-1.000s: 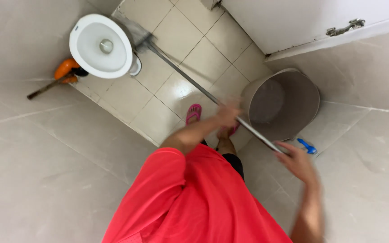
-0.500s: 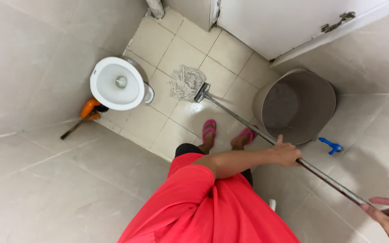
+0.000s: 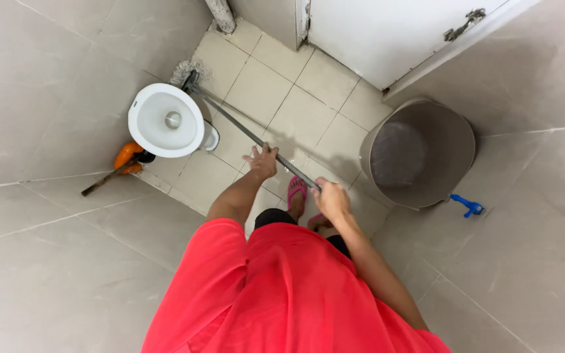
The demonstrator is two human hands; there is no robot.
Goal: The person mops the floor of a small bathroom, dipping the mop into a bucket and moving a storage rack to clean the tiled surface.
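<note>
I look straight down over my red shirt (image 3: 282, 294) at a small tiled toilet room. A metal mop handle (image 3: 237, 125) slants across the wet floor. My left hand (image 3: 261, 161) grips it partway down, and my right hand (image 3: 329, 198) is closed on its near end. The stringy mop head (image 3: 184, 70) is pushed into the far corner behind the white toilet bowl (image 3: 166, 119). My feet wear pink flip-flops (image 3: 296, 189).
A large grey bucket (image 3: 456, 153) stands on the right below a blue tap (image 3: 467, 206). An orange plunger (image 3: 128, 157) with a wooden stick leans left of the toilet. A white door (image 3: 387, 33) and a grey pipe (image 3: 220, 14) lie at the back.
The mop head has gone from the middle of the floor into the corner behind the toilet. Both hands slid forward along the handle, the right one coming in from the frame's right edge.
</note>
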